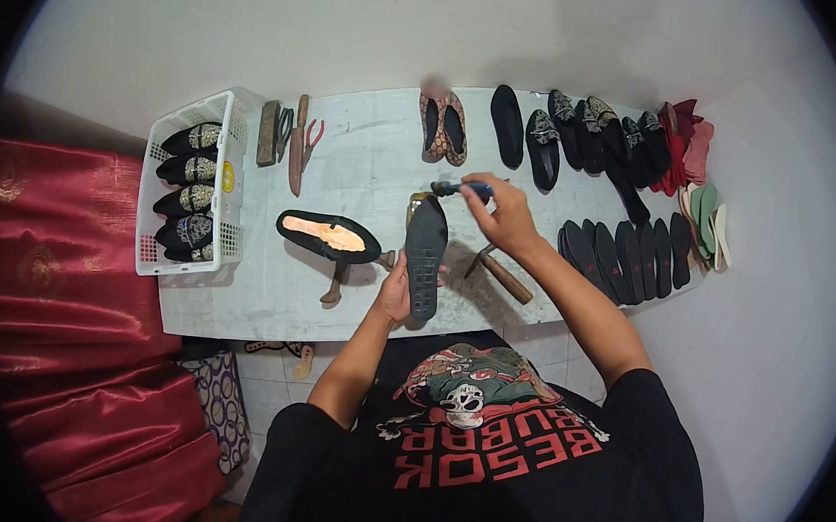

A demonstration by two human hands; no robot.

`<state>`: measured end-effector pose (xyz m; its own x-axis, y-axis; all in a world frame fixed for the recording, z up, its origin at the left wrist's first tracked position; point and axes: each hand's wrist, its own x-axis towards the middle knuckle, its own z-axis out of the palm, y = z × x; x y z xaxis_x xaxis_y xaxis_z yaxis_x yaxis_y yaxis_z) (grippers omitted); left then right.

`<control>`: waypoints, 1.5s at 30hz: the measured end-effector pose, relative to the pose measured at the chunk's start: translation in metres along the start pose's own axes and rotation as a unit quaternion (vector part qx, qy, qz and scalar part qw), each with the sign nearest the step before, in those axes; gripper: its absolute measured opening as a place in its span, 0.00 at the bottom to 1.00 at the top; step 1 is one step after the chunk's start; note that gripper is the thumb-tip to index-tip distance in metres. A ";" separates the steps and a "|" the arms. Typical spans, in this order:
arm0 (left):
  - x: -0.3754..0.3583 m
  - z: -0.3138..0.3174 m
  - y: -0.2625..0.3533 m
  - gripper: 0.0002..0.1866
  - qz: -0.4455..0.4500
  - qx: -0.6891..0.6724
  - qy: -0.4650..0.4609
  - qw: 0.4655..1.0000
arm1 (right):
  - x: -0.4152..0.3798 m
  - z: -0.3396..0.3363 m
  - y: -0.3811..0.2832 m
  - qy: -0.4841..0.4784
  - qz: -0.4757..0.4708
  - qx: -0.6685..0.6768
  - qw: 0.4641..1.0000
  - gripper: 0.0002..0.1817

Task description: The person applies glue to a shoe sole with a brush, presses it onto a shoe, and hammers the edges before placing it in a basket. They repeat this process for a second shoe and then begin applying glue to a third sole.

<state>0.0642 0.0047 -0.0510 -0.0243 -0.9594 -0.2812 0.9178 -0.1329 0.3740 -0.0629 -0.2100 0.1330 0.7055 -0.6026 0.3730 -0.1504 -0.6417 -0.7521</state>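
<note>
The left hand (396,293) grips a black sole (426,252) from its left side, fingers wrapped round the edge, holding it tread-up near the front edge of the table (243,298). The right hand (509,217) is closed on a brush (461,189) — its bristle end hangs just past the sole's far tip, above a small tin (419,202).

Just left of the sole a shoe (329,235) sits sole-up on a stand (333,286). Just right of it, under the right wrist, lies a hammer (499,271). At the left edge stands a white basket (234,144) of embroidered shoes; beside it, towards the back left corner, lie pliers (301,139) and other tools. Along the back edge stands a row of finished shoes (541,135), and by the right edge more black soles (624,250) and coloured insoles (704,207). A red cloth (60,316) lies left of the table.
</note>
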 end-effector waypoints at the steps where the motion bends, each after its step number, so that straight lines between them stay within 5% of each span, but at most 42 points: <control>1: 0.005 0.000 -0.002 0.36 0.003 -0.018 -0.002 1.000 | -0.002 0.003 0.002 0.002 -0.051 -0.019 0.999 0.11; 5: 0.024 0.007 -0.003 0.34 0.001 -0.046 -0.075 0.996 | -0.021 -0.002 -0.008 -0.108 -0.152 -0.063 0.980 0.15; 8: 0.038 -0.001 -0.015 0.32 -0.001 -0.090 -0.017 0.996 | -0.046 -0.005 -0.018 -0.198 -0.172 -0.053 0.964 0.16; 9: 0.034 0.030 -0.008 0.33 -0.003 -0.081 0.042 0.996 | -0.049 -0.006 -0.020 -0.202 -0.169 -0.043 0.964 0.15; 19: 0.044 0.030 -0.032 0.32 0.000 -0.099 -0.083 0.992 | 0.022 -0.034 -0.001 -0.114 -0.100 -0.120 0.981 0.11; 27: 0.043 0.039 -0.033 0.32 0.019 -0.129 -0.031 0.991 | -0.013 -0.020 -0.025 -0.160 -0.120 -0.063 0.978 0.11; 34: 0.043 0.031 -0.023 0.31 0.006 -0.094 -0.080 0.992 | 0.001 -0.016 -0.024 -0.119 -0.165 -0.118 0.972 0.12; 37: 0.044 0.010 -0.028 0.30 -0.002 -0.161 -0.113 0.981 | -0.029 0.001 -0.028 -0.203 -0.183 -0.119 0.954 0.14; 38: 0.040 0.004 -0.031 0.30 -0.006 -0.146 -0.055 0.988 | -0.039 0.005 -0.033 -0.238 -0.186 -0.117 0.946 0.15; 40: 0.024 0.034 -0.016 0.30 -0.015 -0.117 0.062 0.991 | -0.053 0.013 -0.037 -0.257 -0.142 -0.086 0.952 0.14; 45: 0.007 0.015 -0.017 0.30 -0.015 -0.116 -0.024 0.993 | -0.033 0.013 -0.030 -0.247 0.025 -0.020 0.969 0.12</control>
<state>0.0421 -0.0033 -0.0461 -0.0677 -0.9673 -0.2444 0.9827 -0.1069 0.1510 -0.0732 -0.1646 0.1362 0.9403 -0.3395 0.0244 -0.2123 -0.6410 -0.7376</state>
